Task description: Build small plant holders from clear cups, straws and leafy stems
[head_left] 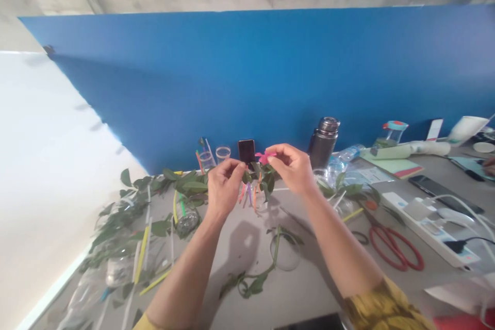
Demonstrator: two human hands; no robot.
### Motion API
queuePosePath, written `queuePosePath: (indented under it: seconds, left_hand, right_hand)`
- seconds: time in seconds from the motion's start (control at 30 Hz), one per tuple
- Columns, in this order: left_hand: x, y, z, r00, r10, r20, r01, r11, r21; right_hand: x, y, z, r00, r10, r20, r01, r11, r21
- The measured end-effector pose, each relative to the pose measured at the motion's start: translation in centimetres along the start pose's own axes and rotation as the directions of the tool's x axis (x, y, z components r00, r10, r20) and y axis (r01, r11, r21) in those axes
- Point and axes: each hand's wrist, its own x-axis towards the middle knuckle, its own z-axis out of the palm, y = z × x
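My left hand [225, 186] and my right hand [292, 168] are raised close together above a grey tabletop [247, 289]. Between them stands a leafy green sprig [260, 179] with thin strips of orange, pink and purple hanging below it. The fingers of my left hand pinch the sprig's leaves near its top. My right fingertips hold a small pink flower shape [265, 157] just above the sprig. Its lower part is hidden by my fingers.
Red-handled scissors [395, 247] and a white power strip [425, 228] lie to the right. A dark steel flask [323, 142] and clear plastic cups [223, 153] stand at the back by a blue wall [232, 72]. Leafy cuttings and coloured straws [142, 255] lie at the left.
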Motion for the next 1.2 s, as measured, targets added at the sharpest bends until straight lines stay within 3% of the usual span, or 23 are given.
queuePosePath:
  seconds: [0.27,0.47,0.67,0.8,0.93,1.03,1.2]
  left_hand:
    - [0.9,-0.1,0.3,0.991,-0.09,0.094,0.109,0.97,-0.219]
    - [1.0,-0.1,0.8,0.993,-0.095,0.075,0.113,0.949,-0.293]
    - [1.7,-0.9,1.0,0.984,-0.155,0.09,0.179,0.868,-0.464]
    - [2.1,-1.4,0.7,0.988,-0.154,0.006,0.148,0.935,-0.321]
    - [2.0,-1.5,0.3,0.992,0.029,-0.127,-0.034,0.999,-0.042]
    - [1.8,-1.4,0.2,0.985,0.162,-0.063,-0.154,0.981,0.117]
    - [1.4,-0.5,-0.1,0.99,0.107,0.097,-0.122,0.979,0.166]
  right_hand:
    - [0.1,-0.4,1.0,0.995,-0.063,0.071,0.061,0.998,0.028]
    - [0.5,-0.6,1.4,0.982,-0.091,0.163,0.092,0.996,0.001]
    - [1.1,-0.1,0.6,0.996,-0.058,0.065,0.063,0.995,-0.074]
    - [1.0,0.8,0.6,0.99,0.002,0.144,0.021,0.988,-0.154]
    - [0.6,0.9,0.9,0.972,0.027,0.235,0.019,0.981,-0.191]
    - [0.5,0.8,1.2,0.967,-0.002,0.255,0.055,0.978,-0.203]
    - [0.6,0.7,1.6,0.967,-0.103,0.233,0.159,0.959,-0.236]
